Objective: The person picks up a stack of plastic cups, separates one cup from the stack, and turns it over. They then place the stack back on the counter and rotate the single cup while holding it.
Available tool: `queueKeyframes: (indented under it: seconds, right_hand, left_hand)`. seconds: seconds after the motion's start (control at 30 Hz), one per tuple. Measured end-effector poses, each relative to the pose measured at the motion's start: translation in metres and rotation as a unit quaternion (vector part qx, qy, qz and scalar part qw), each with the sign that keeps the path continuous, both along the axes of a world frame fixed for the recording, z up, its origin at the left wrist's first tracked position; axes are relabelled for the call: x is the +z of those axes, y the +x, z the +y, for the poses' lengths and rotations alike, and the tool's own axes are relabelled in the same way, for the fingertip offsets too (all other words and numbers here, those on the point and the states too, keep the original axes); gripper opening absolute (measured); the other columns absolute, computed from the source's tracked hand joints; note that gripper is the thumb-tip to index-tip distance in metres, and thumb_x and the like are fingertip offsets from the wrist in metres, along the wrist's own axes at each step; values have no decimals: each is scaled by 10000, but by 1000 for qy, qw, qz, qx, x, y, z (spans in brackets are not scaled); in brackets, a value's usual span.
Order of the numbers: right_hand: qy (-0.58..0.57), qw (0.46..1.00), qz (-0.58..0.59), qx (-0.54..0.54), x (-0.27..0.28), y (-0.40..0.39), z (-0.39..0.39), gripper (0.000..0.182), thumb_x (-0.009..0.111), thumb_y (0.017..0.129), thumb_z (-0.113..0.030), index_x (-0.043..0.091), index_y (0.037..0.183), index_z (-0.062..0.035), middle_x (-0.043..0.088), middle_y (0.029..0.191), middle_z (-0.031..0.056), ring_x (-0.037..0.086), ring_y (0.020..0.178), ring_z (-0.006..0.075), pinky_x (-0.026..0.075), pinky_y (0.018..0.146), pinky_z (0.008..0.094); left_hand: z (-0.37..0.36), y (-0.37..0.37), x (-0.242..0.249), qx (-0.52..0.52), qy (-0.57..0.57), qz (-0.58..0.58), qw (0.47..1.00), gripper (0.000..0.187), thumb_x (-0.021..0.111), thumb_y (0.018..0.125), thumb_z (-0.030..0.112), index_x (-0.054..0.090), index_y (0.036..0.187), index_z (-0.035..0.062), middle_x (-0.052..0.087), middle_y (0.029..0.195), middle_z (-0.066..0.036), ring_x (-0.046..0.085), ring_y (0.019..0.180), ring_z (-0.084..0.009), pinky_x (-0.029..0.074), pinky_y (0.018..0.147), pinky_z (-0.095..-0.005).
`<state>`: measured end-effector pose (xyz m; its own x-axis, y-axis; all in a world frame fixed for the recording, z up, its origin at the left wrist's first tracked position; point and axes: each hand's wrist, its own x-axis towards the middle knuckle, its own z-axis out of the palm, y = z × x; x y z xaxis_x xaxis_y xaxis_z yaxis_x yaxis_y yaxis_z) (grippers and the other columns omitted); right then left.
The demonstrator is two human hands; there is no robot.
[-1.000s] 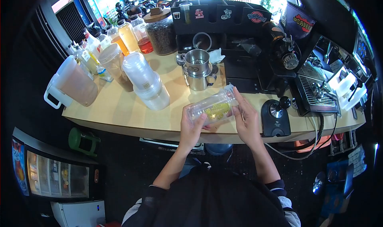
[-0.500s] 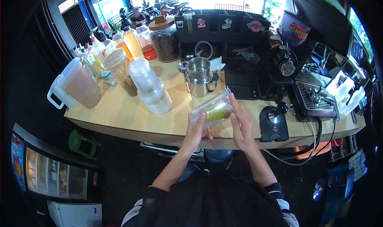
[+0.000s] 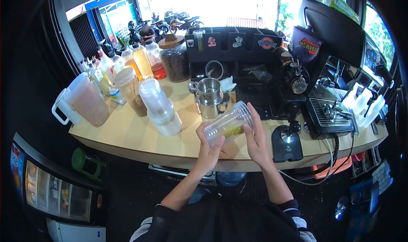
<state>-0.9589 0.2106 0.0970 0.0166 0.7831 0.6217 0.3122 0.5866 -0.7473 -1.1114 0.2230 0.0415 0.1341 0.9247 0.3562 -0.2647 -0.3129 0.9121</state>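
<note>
A small stack of clear plastic cups (image 3: 223, 123) with a yellow-green print lies tilted between my hands, rims toward the upper right. My left hand (image 3: 209, 150) is wrapped around the lower-left base end, thumb along the near side. At the rim end, my right hand (image 3: 257, 142) presses against the cups with its fingers and thumb. Just beyond them on the counter stands a metal pitcher with a steel cup (image 3: 208, 88) on top. Left of my hands, nested translucent plastic tubs (image 3: 166, 122) stand on the wood.
Along the left of the counter (image 3: 123, 129) are a handled jug (image 3: 87, 101), a lidded brown container (image 3: 131, 91), syrup bottles (image 3: 142, 59) and a jar of dark beans (image 3: 174, 61). A tamping stand (image 3: 287, 144), grinder (image 3: 293, 78) and espresso machine (image 3: 331, 110) occupy the right side.
The head view has tilted up slightly, so the counter sits lower. Both hands still hold the cups, which now show several separated rims and a turned print.
</note>
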Motion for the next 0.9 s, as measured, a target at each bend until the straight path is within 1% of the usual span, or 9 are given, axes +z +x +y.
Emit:
queueKeyframes:
  seconds: [0.13, 0.17, 0.23, 0.4, 0.57, 0.63, 0.7, 0.77, 0.9]
  right_hand:
    - [-38, 999, 15, 12, 11, 3, 1, 458, 443, 928, -87, 295, 1352, 6, 545, 1146, 167, 540, 1042, 209, 414, 884, 318]
    - [-32, 999, 14, 13, 12, 5, 4, 458, 443, 928, -87, 295, 1352, 6, 545, 1146, 167, 540, 1042, 209, 414, 884, 318]
    - [-80, 983, 138, 94, 13, 9, 9, 439, 453, 927, -92, 313, 1333, -1, 561, 1108, 135, 535, 1044, 203, 419, 876, 310]
    - [-22, 989, 135, 51, 15, -1, 15, 452, 450, 913, -49, 299, 1337, -2, 473, 1216, 136, 485, 1098, 193, 386, 927, 308]
    - [-43, 976, 168, 131, 18, -5, 21, 543, 454, 907, -40, 199, 1386, -17, 350, 1333, 125, 396, 1201, 185, 362, 961, 313]
    - [-46, 972, 173, 150, 23, -6, 24, 572, 468, 899, -31, 179, 1393, -24, 354, 1331, 124, 403, 1195, 183, 360, 962, 311]
    - [-50, 969, 177, 166, 29, -7, 30, 602, 482, 891, -23, 159, 1399, -31, 359, 1328, 122, 411, 1188, 182, 359, 963, 310]
    - [-78, 970, 156, 171, 35, -9, 38, 638, 505, 877, -1, 146, 1403, -40, 362, 1327, 119, 428, 1165, 173, 385, 933, 309]
    - [-76, 974, 144, 155, 55, -12, 61, 654, 572, 852, -50, 202, 1390, -38, 376, 1300, 120, 459, 1129, 177, 420, 883, 308]
  left_hand:
    - [-1, 1, 2, 4, 33, 57, 998, 602, 544, 892, 159, 109, 1303, 93, 350, 1185, -169, 493, 951, -197, 502, 658, -271]
    - [1, -1, 5, 5, 53, 63, 997, 642, 559, 884, 167, 88, 1310, 70, 334, 1198, -185, 466, 1015, -224, 461, 754, -307]
    - [4, -3, 10, 8, 89, 76, 993, 726, 588, 867, 183, 46, 1323, 25, 303, 1225, -219, 412, 1143, -278, 379, 947, -378]
    - [6, -10, 32, 6, 141, 145, 979, 837, 609, 854, 211, -31, 1354, 8, 258, 1273, -243, 378, 1194, -298, 358, 972, -399]
    - [24, -39, 75, 38, 190, 283, 939, 853, 620, 846, 186, -25, 1380, 25, 275, 1279, -204, 352, 1211, -284, 309, 1013, -390]
    - [32, -45, 96, 52, 222, 243, 943, 825, 654, 819, 301, 103, 1337, -31, 314, 1260, -263, 416, 1173, -337, 364, 961, -403]
    - [44, -50, 115, 93, 247, 240, 934, 820, 686, 786, 339, 169, 1305, -31, 395, 1209, -236, 470, 1125, -325, 388, 939, -388]
    - [53, -59, 146, 75, 261, 339, 901, 824, 710, 759, 348, 196, 1280, -30, 449, 1157, -227, 512, 1078, -316, 420, 897, -376]
    - [93, -63, 183, 60, 318, 384, 865, 749, 708, 752, 365, 297, 1248, -16, 494, 1161, -220, 531, 1067, -304, 444, 849, -355]
